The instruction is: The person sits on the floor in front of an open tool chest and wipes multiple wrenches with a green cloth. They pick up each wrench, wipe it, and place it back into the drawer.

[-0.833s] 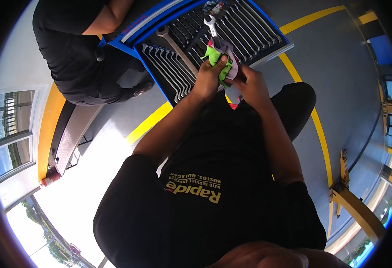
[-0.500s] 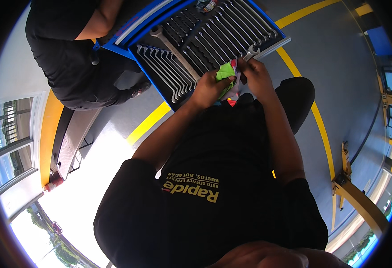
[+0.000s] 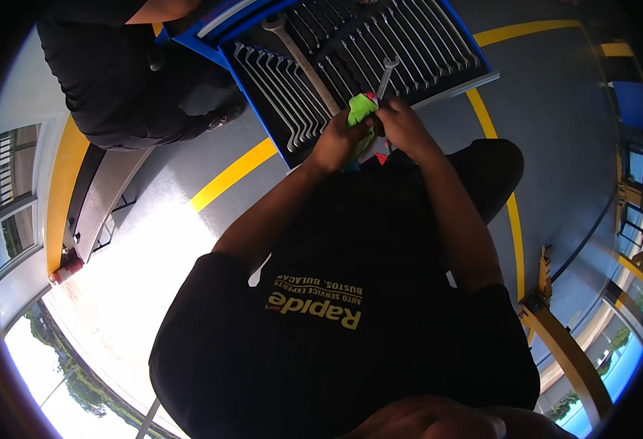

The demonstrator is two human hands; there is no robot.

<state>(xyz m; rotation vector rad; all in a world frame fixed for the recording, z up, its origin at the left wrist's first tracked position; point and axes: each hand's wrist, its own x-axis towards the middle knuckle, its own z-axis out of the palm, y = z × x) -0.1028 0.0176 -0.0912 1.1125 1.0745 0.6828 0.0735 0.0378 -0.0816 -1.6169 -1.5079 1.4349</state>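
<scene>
Gripped green cloth point(image 3: 361, 108) in left hand point(image 3: 336, 142), wrench point(image 3: 385, 77) in right hand point(image 3: 403, 127) — apparently mid-wipe, likely next needing steady hold for far end.

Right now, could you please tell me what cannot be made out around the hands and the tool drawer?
All in the head view:
Held wrench: lower end, hidden by the right hand and perhaps the green cloth.
Green cloth: partly covered by the left hand.
Large wrench: near end, apparently behind the left hand.
Tool drawer: far end, cut off by the upper edge.
Co-worker: head, beyond the upper edge.
</scene>
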